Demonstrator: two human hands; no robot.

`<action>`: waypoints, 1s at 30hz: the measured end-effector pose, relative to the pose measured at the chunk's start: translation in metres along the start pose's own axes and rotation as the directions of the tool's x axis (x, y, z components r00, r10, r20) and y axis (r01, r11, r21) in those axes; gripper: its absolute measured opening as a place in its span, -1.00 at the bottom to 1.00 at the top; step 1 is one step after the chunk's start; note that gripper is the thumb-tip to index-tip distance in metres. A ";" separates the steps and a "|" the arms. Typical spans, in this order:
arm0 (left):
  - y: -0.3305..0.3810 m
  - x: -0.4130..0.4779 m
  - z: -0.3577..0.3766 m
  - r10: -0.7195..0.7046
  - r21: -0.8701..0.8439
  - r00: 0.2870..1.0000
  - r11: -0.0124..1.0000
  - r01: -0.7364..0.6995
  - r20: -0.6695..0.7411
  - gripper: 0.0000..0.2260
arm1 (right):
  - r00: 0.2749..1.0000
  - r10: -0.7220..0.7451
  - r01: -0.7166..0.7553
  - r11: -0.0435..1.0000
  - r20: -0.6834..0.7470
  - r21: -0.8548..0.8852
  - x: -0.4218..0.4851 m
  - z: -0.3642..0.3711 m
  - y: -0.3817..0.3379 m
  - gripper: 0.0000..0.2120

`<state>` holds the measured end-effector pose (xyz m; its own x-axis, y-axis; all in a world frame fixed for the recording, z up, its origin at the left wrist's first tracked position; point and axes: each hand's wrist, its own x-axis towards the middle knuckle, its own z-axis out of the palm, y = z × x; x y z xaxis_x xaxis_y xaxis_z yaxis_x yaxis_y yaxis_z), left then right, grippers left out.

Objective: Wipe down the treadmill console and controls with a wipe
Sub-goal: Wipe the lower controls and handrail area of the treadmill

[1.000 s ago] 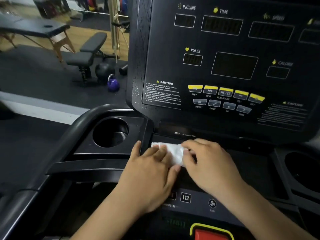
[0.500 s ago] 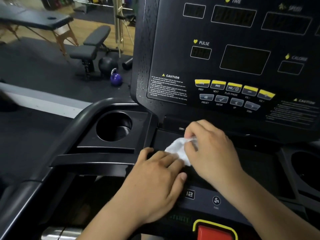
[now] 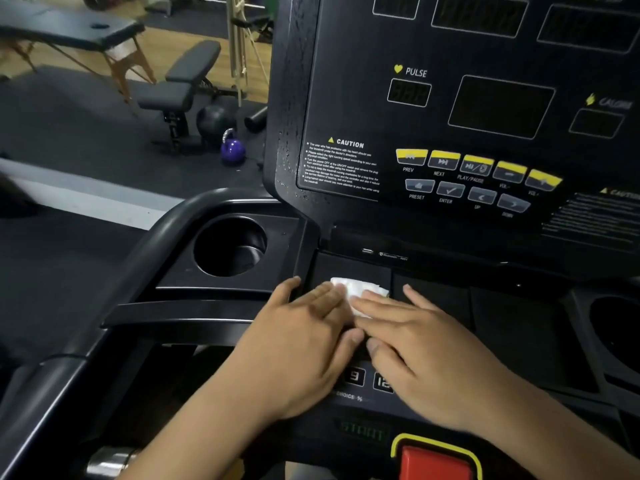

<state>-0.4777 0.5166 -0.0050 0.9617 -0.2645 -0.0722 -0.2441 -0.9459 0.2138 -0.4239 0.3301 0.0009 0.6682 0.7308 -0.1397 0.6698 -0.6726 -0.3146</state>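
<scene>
A white wipe (image 3: 360,289) lies on the black shelf (image 3: 433,303) just below the upright treadmill console (image 3: 450,133). My right hand (image 3: 426,355) lies flat with its fingers pressing down on the wipe's right part. Beside it, my left hand (image 3: 298,341) rests flat and spread, fingertips touching the wipe's left edge. Most of the wipe is hidden under the fingers. The console carries dark displays, a row of yellow buttons (image 3: 478,164) and grey buttons (image 3: 450,190) below them. Part of the lower control strip (image 3: 353,377) shows under my hands.
A round cup holder (image 3: 230,245) sits left of the shelf, another (image 3: 616,327) at the right edge. A black handrail (image 3: 145,244) curves around the left. A red stop button (image 3: 436,462) is at the bottom. A bench, a massage table and a purple kettlebell (image 3: 232,150) stand on the gym floor.
My right hand, which had the wipe bunched and lifted, has come down flat and pressed the wipe onto the shelf. My left hand has stayed beside it. The view has dipped lower.
</scene>
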 end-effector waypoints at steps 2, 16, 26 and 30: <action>0.000 0.001 0.003 -0.006 0.018 1.000 1.000 0.006 -0.010 -0.41 | 0.999 0.015 -0.018 0.998 -0.042 -0.057 -0.004 -0.001 0.002 -0.48; -0.005 -0.007 0.011 0.056 0.027 0.998 0.998 -0.056 0.019 -0.46 | 1.000 -0.017 0.019 0.998 0.023 -0.062 -0.007 0.014 0.003 -0.45; -0.016 -0.004 0.006 0.061 0.033 0.998 0.998 -0.061 0.000 -0.39 | 0.998 0.021 -0.025 0.998 -0.056 -0.066 -0.006 0.017 -0.012 -0.46; -0.016 0.017 0.000 -0.031 0.100 0.999 0.995 0.028 0.030 -0.29 | 0.999 0.051 -0.052 0.995 -0.014 -0.084 0.023 0.005 -0.006 -0.47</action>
<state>-0.4578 0.5275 -0.0100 0.9647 -0.2403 -0.1078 -0.2282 -0.9670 0.1132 -0.4142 0.3514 -0.0056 0.7060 0.6938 -0.1423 0.6591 -0.7171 -0.2268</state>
